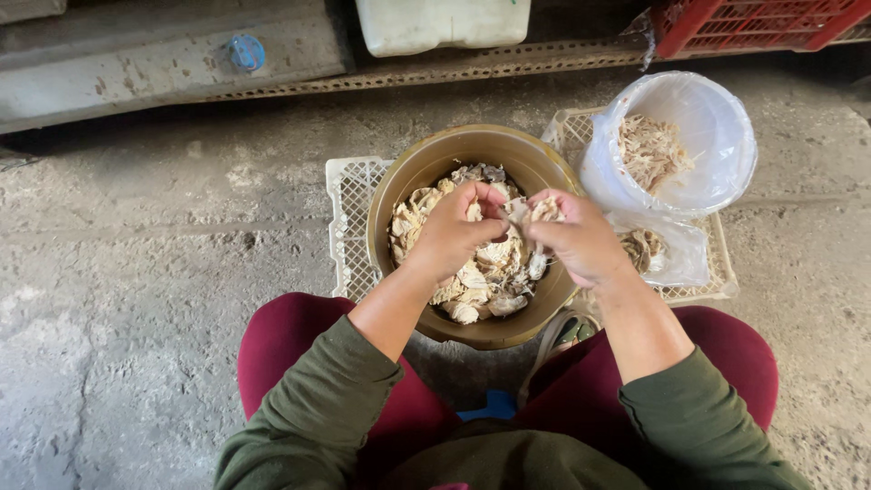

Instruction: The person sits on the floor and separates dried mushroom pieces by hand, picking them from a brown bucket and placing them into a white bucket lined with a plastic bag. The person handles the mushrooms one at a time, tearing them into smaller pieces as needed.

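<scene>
A brown round bowl holds several pale pieces of cooked meat. My left hand and my right hand meet above the bowl's middle, both pinching one pale piece of meat between their fingers. To the right, a white bucket lined with a clear plastic bag holds finely shredded meat.
Bowl and bucket rest on a white plastic lattice crate lying on a rough concrete floor. My knees in dark red trousers flank the bowl's near edge. A red crate, a white jug and a concrete ledge stand at the back.
</scene>
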